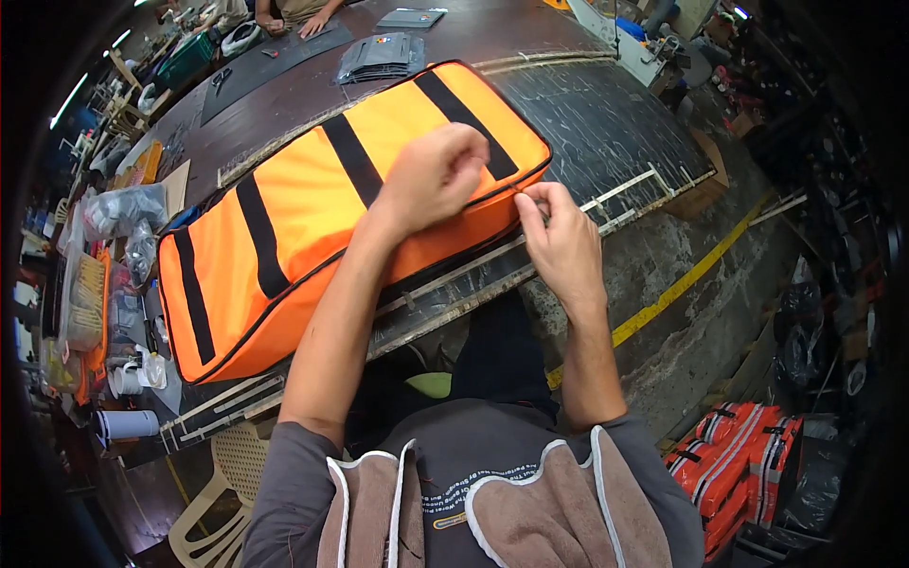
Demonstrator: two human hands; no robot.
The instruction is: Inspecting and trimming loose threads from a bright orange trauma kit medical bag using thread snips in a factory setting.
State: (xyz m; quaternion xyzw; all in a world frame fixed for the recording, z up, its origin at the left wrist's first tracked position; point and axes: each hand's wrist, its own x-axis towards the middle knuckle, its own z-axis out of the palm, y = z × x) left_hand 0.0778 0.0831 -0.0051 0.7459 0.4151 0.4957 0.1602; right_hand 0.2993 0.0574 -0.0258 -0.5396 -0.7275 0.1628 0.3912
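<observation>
Workshop table [606,128]: orange bag [308,204] is carried, below the left hand [440,175]. Left hand: loosely curled; any hold cannot be told. Right hand [563,232]: closed in a pinch beside the bag's black edging [505,187], item unclear; edging is probably best kept taut.

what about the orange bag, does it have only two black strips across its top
No, four black strips run across the top of the orange bag.
</observation>
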